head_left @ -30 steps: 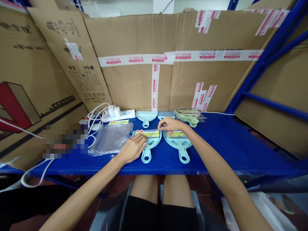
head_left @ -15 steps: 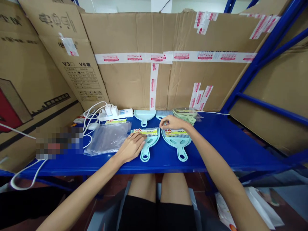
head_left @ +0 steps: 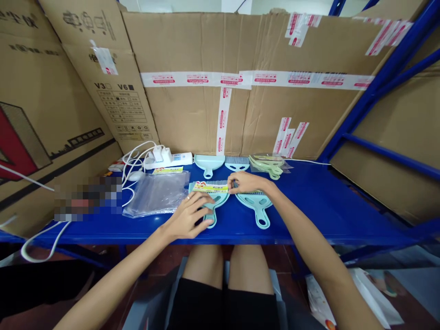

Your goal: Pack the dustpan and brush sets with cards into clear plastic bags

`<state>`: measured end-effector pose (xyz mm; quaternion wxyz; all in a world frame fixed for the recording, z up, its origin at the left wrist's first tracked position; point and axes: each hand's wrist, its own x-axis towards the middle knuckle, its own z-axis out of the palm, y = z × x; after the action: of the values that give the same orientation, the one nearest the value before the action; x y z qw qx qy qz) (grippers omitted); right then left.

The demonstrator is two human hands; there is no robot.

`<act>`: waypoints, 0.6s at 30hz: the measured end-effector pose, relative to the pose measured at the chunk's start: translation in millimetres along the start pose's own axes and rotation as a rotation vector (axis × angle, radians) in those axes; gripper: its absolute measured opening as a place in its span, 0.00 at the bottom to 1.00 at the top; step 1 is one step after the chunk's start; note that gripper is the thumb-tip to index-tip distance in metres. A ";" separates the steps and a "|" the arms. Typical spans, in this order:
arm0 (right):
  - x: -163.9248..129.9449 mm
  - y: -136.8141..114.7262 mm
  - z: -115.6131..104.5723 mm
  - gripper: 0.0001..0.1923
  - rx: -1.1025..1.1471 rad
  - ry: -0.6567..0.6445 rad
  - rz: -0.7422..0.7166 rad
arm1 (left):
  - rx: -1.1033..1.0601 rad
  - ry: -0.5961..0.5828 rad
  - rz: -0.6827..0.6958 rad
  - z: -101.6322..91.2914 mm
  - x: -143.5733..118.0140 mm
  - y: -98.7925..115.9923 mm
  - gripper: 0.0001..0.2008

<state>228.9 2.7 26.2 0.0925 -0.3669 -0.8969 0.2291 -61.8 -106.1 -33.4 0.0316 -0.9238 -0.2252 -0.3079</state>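
A light-green dustpan-and-brush set [head_left: 220, 200] lies in front of me with a yellow printed label card [head_left: 206, 186] across its bristles. My left hand [head_left: 190, 215] rests over its left side and handle, fingers spread and slightly bent. Thumb and fingers of my right hand [head_left: 242, 182] are pinched at the card's right end. A second dustpan-and-brush set [head_left: 256, 205] lies to the right, partly covered by my right hand and wrist. Left of my left hand is a stack of clear plastic bags [head_left: 156, 195].
Along the back lie a dustpan [head_left: 209, 162], a small brush [head_left: 237, 164] and a bagged green set [head_left: 270, 166]. A power strip [head_left: 172, 159] with white cables is at back left. Cardboard [head_left: 192, 114] walls off the blue table [head_left: 309, 206].
My right hand has come down slightly to the label card's right end. My left hand's fingers have spread and reached over the left set's handle. The view has shifted slightly.
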 end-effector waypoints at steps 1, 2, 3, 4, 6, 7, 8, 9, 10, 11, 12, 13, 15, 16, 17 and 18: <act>0.6 0.7 -1.2 0.05 -0.009 -0.011 0.003 | -0.021 0.004 0.018 -1.2 -0.3 2.6 0.07; 1.5 1.5 -2.8 0.03 -0.010 -0.025 0.004 | -0.038 0.011 0.033 -1.8 -0.1 4.6 0.07; 2.6 2.3 -4.7 0.02 -0.003 -0.039 0.004 | -0.049 0.019 0.049 -1.7 0.4 6.1 0.07; 3.9 3.1 -6.7 0.02 0.018 -0.053 0.007 | -0.056 0.027 0.068 -1.2 1.1 7.2 0.07; 6.0 4.5 -10.0 0.03 0.102 -0.080 0.020 | -0.058 0.032 0.114 0.5 2.4 8.8 0.06; 6.8 5.4 -10.9 0.05 0.158 -0.093 0.029 | -0.054 0.030 0.135 1.4 2.8 9.4 0.05; 7.2 6.5 -11.2 0.06 0.215 -0.105 0.036 | -0.049 0.029 0.149 2.3 2.9 10.0 0.04; 7.3 7.9 -11.1 0.08 0.265 -0.113 0.042 | -0.045 0.028 0.157 3.0 2.7 10.5 0.05; 7.2 9.6 -10.5 0.08 0.304 -0.114 0.045 | -0.045 0.028 0.162 3.6 2.3 10.6 0.05; 6.9 11.5 -9.9 0.09 0.327 -0.105 0.044 | -0.050 0.027 0.166 4.0 1.9 10.2 0.05; 6.5 13.4 -9.2 0.09 0.334 -0.088 0.040 | -0.060 0.027 0.168 4.1 1.7 9.3 0.05; 6.3 15.3 -8.8 0.09 0.324 -0.066 0.030 | -0.074 0.032 0.170 4.0 1.8 7.8 0.06; 6.8 18.1 -8.3 0.08 0.274 -0.022 0.003 | -0.083 0.064 0.159 3.7 3.1 3.1 0.07; 7.7 18.8 -8.0 0.08 0.241 -0.006 -0.011 | -0.070 0.088 0.134 3.9 4.4 0.1 0.08; 9.0 18.8 -7.5 0.08 0.209 0.005 -0.020 | -0.041 0.106 0.092 4.5 5.9 -3.1 0.08; 10.5 18.3 -6.7 0.07 0.178 0.010 -0.026 | 0.000 0.113 0.037 5.8 7.5 -6.3 0.10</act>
<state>234.9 23.9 23.3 0.1321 -0.3469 -0.8771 0.3048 -56.1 -96.4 -34.2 0.0500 -0.9090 -0.2059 -0.3589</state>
